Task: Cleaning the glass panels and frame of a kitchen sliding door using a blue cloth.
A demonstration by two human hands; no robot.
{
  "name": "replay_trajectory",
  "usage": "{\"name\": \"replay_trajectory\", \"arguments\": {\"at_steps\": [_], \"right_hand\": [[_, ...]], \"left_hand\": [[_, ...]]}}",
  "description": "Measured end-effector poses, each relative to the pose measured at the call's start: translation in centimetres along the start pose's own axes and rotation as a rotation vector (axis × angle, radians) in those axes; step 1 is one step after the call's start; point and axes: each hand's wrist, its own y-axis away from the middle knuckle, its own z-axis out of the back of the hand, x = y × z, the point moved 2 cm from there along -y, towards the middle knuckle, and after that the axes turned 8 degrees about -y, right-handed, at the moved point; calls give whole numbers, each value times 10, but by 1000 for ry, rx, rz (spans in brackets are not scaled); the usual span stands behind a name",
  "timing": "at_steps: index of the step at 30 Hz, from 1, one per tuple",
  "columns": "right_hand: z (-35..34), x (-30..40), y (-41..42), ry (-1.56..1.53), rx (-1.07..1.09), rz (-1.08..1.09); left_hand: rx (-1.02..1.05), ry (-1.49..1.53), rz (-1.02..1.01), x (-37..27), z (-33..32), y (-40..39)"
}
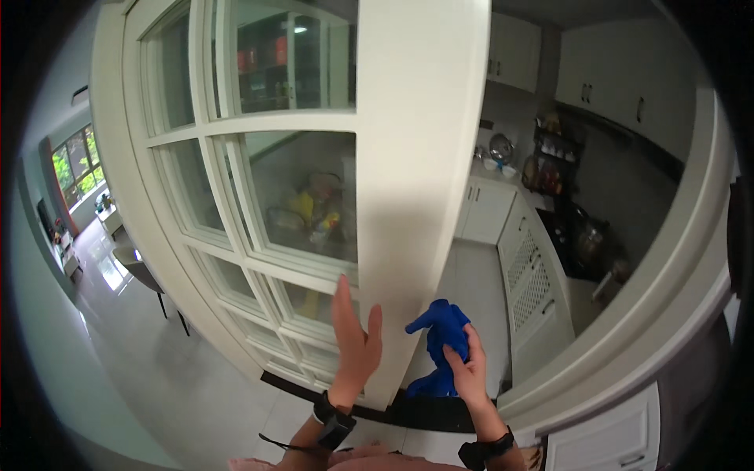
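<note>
A crumpled blue cloth [445,338] hangs from my right hand [469,359], pinched between thumb and fingers in front of the door opening. My left hand [356,338] is raised with its thumb apart from the fingers and holds nothing. It is nearest to the white sliding door [415,147], in front of the lower glass panes; whether it touches the frame I cannot tell. The door has several glass panes [300,194] in a white grid. Both wrists wear black straps, with a small black box on the left one.
Through the opening on the right is a kitchen with white lower cabinets [489,212], a dark cooktop [559,241] and a spice rack [554,153]. A dark threshold [436,412] crosses the floor below. At the left stand a chair [141,271] and a far window [79,162].
</note>
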Motion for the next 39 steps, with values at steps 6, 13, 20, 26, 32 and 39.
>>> {"name": "replay_trajectory", "arguments": {"at_steps": [6,13,20,26,32,39], "right_hand": [[-17,-39,-47,438,87,242],[-12,-51,-56,409,50,207],[12,-59,-58,319,158,96],[24,-36,-58,235,151,15],[70,-25,-51,304,59,67],[127,7,-36,546,-59,105]], "left_hand": [[-36,228,149,5,-40,6],[-201,195,280,7,-66,4],[-446,251,452,3,-88,-3],[-448,235,410,-21,-89,6],[-361,279,371,-70,-111,30],[-129,273,327,-127,-125,59]]}}
